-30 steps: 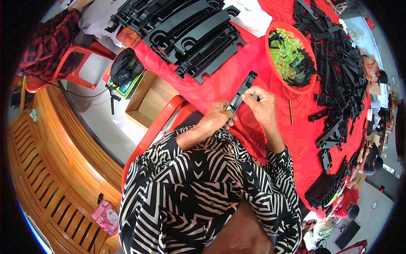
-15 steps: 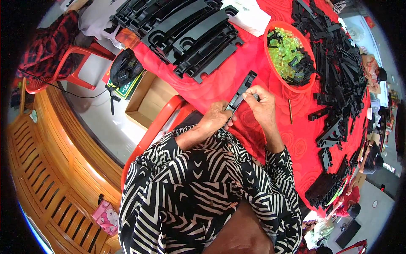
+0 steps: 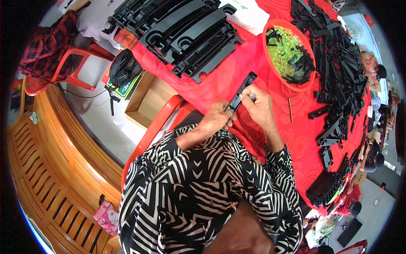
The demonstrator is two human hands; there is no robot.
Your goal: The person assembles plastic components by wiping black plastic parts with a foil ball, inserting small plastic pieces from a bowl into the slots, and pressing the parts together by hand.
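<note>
Clasping a black strip point(image 3: 236, 100) mid-frame in the closed left hand point(image 3: 214, 118), probably for steadiness. Holding a small grey item point(image 3: 252, 97) alongside in the curled right hand point(image 3: 261, 107).

"What colour was the part point(image 3: 235, 101) at centre?"
"Black; the tablecloth point(image 3: 296, 144) right of centre was red, with a rose pattern."
"And the shirt point(image 3: 186, 199) at bottom centre?"
"Black, with white zigzags."

Shows slender black part point(image 3: 236, 100) gripped aslant in left hand point(image 3: 215, 119), with right hand point(image 3: 259, 105) curled at its edge. Includes, on red tablecloth point(image 3: 298, 135), red basin point(image 3: 301, 87) of yellow-green and black pieces point(image 3: 283, 45), between long black panels point(image 3: 198, 31) and heaped black strips point(image 3: 344, 63).
</note>
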